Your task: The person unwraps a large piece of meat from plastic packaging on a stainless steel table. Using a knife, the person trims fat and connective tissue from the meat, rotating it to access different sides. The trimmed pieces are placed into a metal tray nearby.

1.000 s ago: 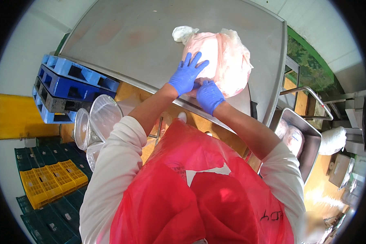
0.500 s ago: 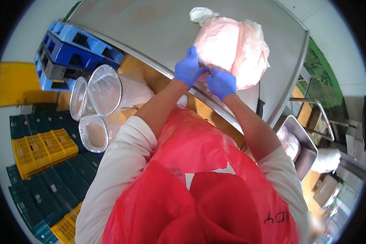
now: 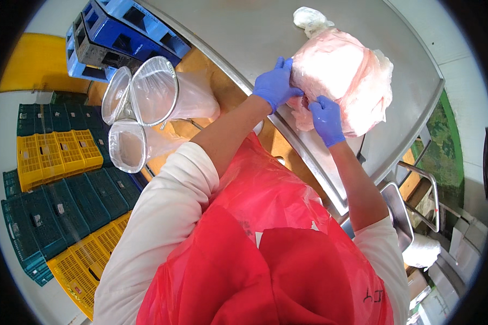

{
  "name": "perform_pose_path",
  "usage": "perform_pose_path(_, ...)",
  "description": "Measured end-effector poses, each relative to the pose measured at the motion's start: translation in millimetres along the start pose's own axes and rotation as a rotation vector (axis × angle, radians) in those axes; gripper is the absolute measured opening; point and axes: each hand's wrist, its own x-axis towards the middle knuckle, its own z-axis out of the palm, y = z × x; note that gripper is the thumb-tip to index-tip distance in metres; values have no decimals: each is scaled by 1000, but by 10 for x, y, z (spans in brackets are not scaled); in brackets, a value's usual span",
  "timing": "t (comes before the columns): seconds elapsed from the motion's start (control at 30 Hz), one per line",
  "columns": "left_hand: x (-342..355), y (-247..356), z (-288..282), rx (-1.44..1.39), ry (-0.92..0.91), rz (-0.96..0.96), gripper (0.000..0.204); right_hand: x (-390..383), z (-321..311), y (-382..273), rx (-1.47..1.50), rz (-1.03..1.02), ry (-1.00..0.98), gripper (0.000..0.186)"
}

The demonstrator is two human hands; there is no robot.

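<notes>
A large, pale pink bundle (image 3: pixel 331 67), which looks like meat in clear plastic, lies on the metal table. A white, crumpled end of plastic (image 3: pixel 310 20) sticks out at its far left. My left hand (image 3: pixel 276 84), in a blue glove, grips the bundle's near left side, fingers along it and thumb toward the middle. Close beside it, my right hand (image 3: pixel 328 120), also gloved in blue, has its fingers closed on the near side. Between the two hands the plastic is bunched, and a darker pink spot shows there. The fingertips are partly hidden.
The metal table (image 3: pixel 238 40) has a raised edge on my side. To the left stand metal hoops holding clear bags (image 3: pixel 156 89), blue pallets (image 3: pixel 127 43), and stacked green and yellow crates (image 3: pixel 59 157). A metal tub (image 3: pixel 398 216) and a rail (image 3: pixel 435 189) are at the right.
The view has shifted, so the table and bundle sit farther right. My hands have moved slightly apart at the bundle's near side, and the plastic between them is more opened out.
</notes>
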Motion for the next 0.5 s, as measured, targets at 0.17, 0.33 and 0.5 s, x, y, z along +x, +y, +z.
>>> perform_pose_path(0.17,129,-9,-13,8,-45,33,101,-104,9,-62,-218,-172,-3,24)
perform_pose_path(0.33,61,105,9,315,82,227,109,-423,-90,-84,-638,-283,-60,17)
perform_pose_path(0.5,111,536,-177,389,41,899,105,-689,-787,-312,-928,-251,95,33)
